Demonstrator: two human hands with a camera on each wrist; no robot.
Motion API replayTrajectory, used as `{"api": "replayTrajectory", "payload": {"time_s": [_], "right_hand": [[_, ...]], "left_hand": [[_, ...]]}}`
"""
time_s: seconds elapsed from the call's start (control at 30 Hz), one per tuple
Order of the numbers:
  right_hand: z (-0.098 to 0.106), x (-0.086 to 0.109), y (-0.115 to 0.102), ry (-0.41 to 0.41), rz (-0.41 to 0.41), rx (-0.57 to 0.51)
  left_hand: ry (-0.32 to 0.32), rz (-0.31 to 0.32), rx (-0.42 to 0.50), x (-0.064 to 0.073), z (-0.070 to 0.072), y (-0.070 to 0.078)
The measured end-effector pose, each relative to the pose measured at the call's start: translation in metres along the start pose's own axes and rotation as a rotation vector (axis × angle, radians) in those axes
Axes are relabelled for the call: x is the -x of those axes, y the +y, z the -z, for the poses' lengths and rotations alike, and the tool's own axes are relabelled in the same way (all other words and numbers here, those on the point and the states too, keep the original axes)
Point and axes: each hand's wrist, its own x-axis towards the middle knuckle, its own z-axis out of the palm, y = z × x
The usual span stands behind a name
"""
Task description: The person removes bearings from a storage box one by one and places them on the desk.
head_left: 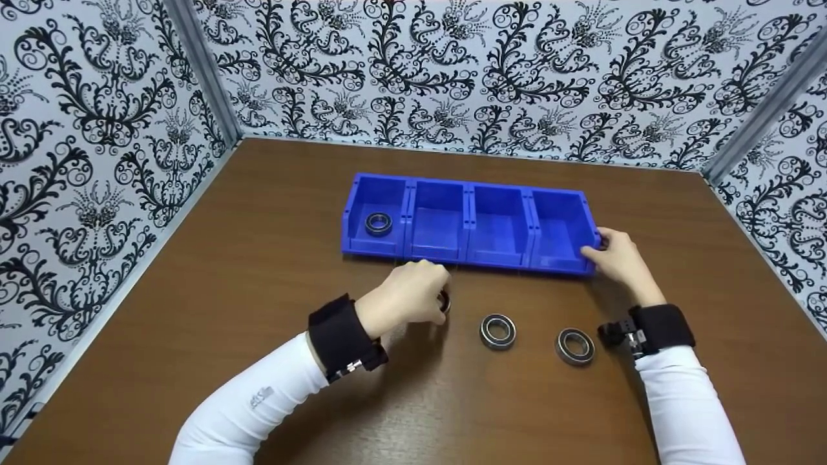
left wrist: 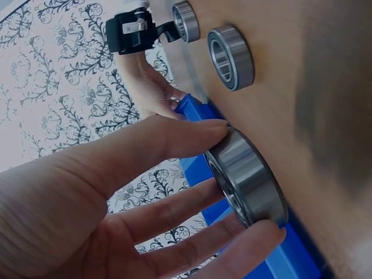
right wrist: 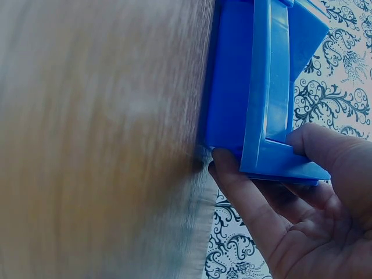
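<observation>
My left hand (head_left: 413,292) grips a metal ball bearing (left wrist: 250,177) between thumb and fingers, just in front of the blue bin row (head_left: 436,253). In the head view the hand mostly hides that bearing. My right hand (head_left: 617,258) holds the right end wall of the bin row, thumb on the inside and fingers outside, as the right wrist view also shows. A second bearing (head_left: 378,224) lies in the leftmost compartment. Two more, a middle bearing (head_left: 497,332) and a right bearing (head_left: 575,347), lie flat on the table in front of the bins.
The brown wooden table (head_left: 258,213) carries everything. Patterned wall panels (head_left: 452,77) enclose it at the back and both sides, with grey posts (head_left: 203,71) at the corners. Black wrist straps (head_left: 662,328) with small cameras sit on both forearms.
</observation>
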Motion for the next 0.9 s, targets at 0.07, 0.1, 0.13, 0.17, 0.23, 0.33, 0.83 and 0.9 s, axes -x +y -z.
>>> {"api": "replayTrajectory", "payload": {"time_s": [0.07,0.1,0.13,0.17,0.23,0.33,0.83,0.9], "right_hand": [[0.0,0.0,-0.001,-0.001,0.004,0.002],[0.0,0.0,-0.001,0.0,0.007,0.001],[0.0,0.0,-0.001,0.002,0.01,0.0],[0.0,0.0,-0.001,0.002,0.011,-0.003],[0.0,-0.001,-0.001,0.005,0.015,-0.006],[-0.001,0.0,-0.001,0.006,0.012,-0.013],[-0.001,0.001,-0.001,0.011,0.014,0.002],[-0.001,0.0,-0.001,0.014,0.015,0.007]], "left_hand": [[0.0,-0.005,0.015,0.001,-0.002,-0.001],[-0.002,-0.007,0.021,0.001,-0.003,-0.002],[-0.003,-0.01,0.026,0.002,-0.004,-0.002],[-0.004,-0.012,0.03,0.002,-0.005,-0.003],[-0.006,-0.014,0.036,0.002,-0.006,-0.003],[-0.009,-0.004,0.02,0.003,-0.009,-0.003],[-0.006,0.005,0.006,0.003,-0.023,-0.009],[-0.003,0.004,0.005,0.003,-0.024,-0.009]]}}
